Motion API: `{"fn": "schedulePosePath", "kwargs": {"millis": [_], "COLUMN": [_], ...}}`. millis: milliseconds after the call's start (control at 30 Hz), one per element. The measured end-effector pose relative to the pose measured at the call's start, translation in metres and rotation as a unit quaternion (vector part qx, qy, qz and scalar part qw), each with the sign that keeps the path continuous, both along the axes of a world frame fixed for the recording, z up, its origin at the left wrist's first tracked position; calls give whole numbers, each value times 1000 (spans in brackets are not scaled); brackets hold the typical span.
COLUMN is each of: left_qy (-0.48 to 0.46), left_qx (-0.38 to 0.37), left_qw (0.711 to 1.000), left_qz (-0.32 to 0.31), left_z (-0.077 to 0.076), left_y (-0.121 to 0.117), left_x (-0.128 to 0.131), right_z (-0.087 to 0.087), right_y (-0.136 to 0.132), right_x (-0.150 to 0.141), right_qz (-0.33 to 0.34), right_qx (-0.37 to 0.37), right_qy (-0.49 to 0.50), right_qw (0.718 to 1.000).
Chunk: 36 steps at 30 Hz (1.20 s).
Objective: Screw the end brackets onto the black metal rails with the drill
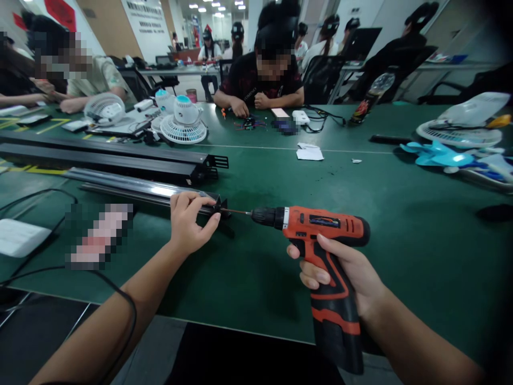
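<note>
My right hand (340, 267) is wrapped round the grip of an orange and black cordless drill (320, 222), index finger by the trigger. The drill points left, and its long thin bit (236, 212) reaches the end of a shiny metal bar (148, 188). A small black bracket (219, 206) sits at that end. My left hand (194, 219) grips the bar's end, thumb and fingers around the bracket. Whether the bit's tip sits in a screw is too small to tell.
Long black rails (120, 158) lie behind the bar. A phone (102, 235), a white box (22, 238) and black cables are at the left. White fan parts (184, 125) and blue fan blades (444, 155) lie farther off. A person (264, 80) works across the green table (272, 176).
</note>
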<state>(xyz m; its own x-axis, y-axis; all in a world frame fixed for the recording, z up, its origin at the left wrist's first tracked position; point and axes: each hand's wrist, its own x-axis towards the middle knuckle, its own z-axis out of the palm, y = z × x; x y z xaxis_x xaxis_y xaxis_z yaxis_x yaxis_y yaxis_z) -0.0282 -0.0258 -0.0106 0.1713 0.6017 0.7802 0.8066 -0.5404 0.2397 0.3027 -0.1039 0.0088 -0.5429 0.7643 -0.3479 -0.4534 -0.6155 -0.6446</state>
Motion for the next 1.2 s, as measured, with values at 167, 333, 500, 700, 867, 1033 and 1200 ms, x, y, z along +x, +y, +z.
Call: {"fn": "schedulePosePath", "kwargs": {"millis": [167, 333, 500, 700, 867, 1033, 1200], "left_qy": [-3, -13, -34, -53, -36, -18, -6], "left_qx": [-1, -7, 1, 12, 7, 1, -2], "left_qw": [1000, 1000, 999, 998, 999, 999, 999], "left_qz": [-3, 1, 15, 18, -10, -36, -32], "left_z": [-1, -2, -2, -1, -2, -2, -1], "left_y": [-1, 0, 2, 6, 6, 5, 4], "left_x": [3, 4, 5, 4, 6, 5, 5], "right_z": [5, 10, 13, 10, 16, 17, 4], "right_y": [-1, -3, -3, 6, 20, 29, 40], "right_x": [-3, -7, -4, -5, -12, -10, -2], "right_qz": [-5, -5, -22, -160, -281, -319, -387], "right_qx": [31, 45, 8, -96, -194, -195, -181], "right_qy": [11, 30, 4, -15, -25, -18, 3], "right_qw": [999, 999, 1000, 982, 940, 927, 904]}}
